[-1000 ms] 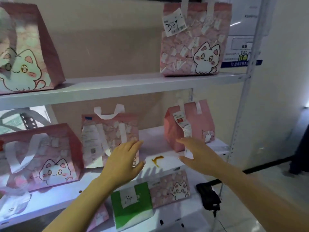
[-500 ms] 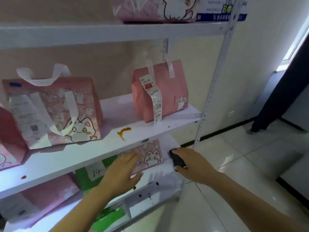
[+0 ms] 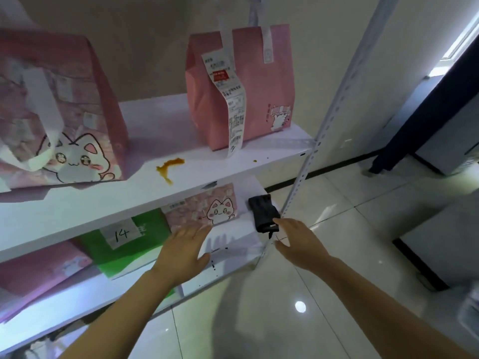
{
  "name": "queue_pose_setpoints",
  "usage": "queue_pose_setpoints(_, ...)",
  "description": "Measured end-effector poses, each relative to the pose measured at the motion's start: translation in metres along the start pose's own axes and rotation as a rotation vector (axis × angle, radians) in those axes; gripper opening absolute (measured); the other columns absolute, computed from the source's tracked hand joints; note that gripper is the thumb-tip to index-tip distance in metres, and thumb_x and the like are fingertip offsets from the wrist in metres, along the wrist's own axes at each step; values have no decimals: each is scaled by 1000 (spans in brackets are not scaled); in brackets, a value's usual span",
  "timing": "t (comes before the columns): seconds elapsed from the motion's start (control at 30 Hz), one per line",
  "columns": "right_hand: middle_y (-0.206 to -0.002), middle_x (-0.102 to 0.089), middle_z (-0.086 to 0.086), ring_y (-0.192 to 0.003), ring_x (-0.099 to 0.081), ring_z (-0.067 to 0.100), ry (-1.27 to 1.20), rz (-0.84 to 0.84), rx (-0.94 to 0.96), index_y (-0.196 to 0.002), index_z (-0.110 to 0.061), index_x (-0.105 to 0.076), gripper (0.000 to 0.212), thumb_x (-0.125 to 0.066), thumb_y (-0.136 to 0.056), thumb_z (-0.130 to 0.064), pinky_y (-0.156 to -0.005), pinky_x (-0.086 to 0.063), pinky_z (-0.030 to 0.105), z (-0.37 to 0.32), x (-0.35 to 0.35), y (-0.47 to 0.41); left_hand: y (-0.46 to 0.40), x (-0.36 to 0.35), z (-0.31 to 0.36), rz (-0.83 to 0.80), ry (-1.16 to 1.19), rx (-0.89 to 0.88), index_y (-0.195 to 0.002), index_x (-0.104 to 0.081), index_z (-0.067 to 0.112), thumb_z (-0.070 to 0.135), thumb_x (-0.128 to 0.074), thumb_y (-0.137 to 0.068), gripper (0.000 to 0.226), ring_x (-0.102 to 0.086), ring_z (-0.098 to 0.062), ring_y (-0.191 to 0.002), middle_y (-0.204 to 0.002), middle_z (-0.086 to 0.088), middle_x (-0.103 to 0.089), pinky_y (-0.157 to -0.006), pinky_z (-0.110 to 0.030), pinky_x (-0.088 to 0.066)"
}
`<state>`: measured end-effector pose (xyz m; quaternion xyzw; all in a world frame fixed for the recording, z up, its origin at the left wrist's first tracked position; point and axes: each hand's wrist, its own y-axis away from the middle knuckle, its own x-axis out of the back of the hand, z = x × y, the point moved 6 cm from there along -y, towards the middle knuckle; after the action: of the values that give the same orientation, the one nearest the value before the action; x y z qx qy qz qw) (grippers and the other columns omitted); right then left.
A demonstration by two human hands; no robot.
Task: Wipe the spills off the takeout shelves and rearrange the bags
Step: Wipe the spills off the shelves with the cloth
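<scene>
An orange-brown spill (image 3: 169, 167) lies on the white middle shelf (image 3: 108, 203), between a pink cat bag (image 3: 62, 112) on the left and a pink bag with a long receipt (image 3: 259, 84) on the right. A folded black cloth (image 3: 263, 211) rests at the right end of the lower shelf (image 3: 233, 244). My right hand (image 3: 295, 239) is open, fingertips at the cloth's near edge, not closed on it. My left hand (image 3: 185, 251) hovers open over the lower shelf, in front of a small pink cat bag (image 3: 204, 207) and a green bag marked 14 (image 3: 124, 244).
A perforated white upright post (image 3: 324, 120) frames the shelf's right side. Dark specks (image 3: 213, 266) dot the lower shelf's front. Another pink bag (image 3: 39, 270) lies at the lower left. Glossy tiled floor (image 3: 337, 255) spreads to the right, with a dark curtain (image 3: 425, 99) beyond.
The view has dropped and come closer to the middle and lower shelves. Both hands came down from the middle shelf to the lower one; my right hand is now at the cloth's near edge.
</scene>
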<state>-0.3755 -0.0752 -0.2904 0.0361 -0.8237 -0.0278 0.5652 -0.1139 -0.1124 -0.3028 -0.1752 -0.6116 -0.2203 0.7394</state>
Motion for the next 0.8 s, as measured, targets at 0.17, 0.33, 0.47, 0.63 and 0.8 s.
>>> queue_pose_setpoints(0.17,-144,-42,5,-134,-35,23,131,-58,35,-143,-18,-33,60,-54,-89,-30,-112,-29,36,13,-22,-17,-4,-19,0,-20,50,62,-144,-36,20,44,-53,-83,68,-40,-34,-132,-150,-11,-35,-109,-47,-30)
queue_pose_setpoints(0.33,-150,-33,6,-139,-27,25,157,-146,45,-147,-21,-25,62,-49,-91,-33,-113,-26,38,37,-44,-40,-16,-33,12,-7,-14,113,-126,-57,11,37,-79,-66,69,-63,-40,-104,-128,-20,-58,-86,-54,-49)
queue_pose_setpoints(0.47,-150,-32,9,-139,-27,27,171,-210,84,-147,-19,-24,62,-49,-92,-35,-112,-28,41,68,-54,-74,-35,-45,22,-7,3,218,-125,-58,9,36,-82,-63,71,-62,-40,-104,-125,-20,-60,-86,-55,-49)
queue_pose_setpoints(0.63,-148,-34,10,-133,-34,28,154,-279,134,-145,-17,-26,53,-39,-95,-28,-109,-34,42,101,-78,-120,-57,-81,39,-19,54,332,-127,-57,9,39,-61,-70,65,-63,-38,-105,-127,-21,-59,-88,-53,-48)
queue_pose_setpoints(0.8,-154,-20,12,-141,-20,31,233,-343,194,-148,-18,-18,63,-39,-95,-44,-112,-29,45,126,-113,-168,-76,-116,47,15,80,443,-130,-55,10,40,-58,-73,64,-61,-37,-109,-130,-20,-56,-91,-53,-47)
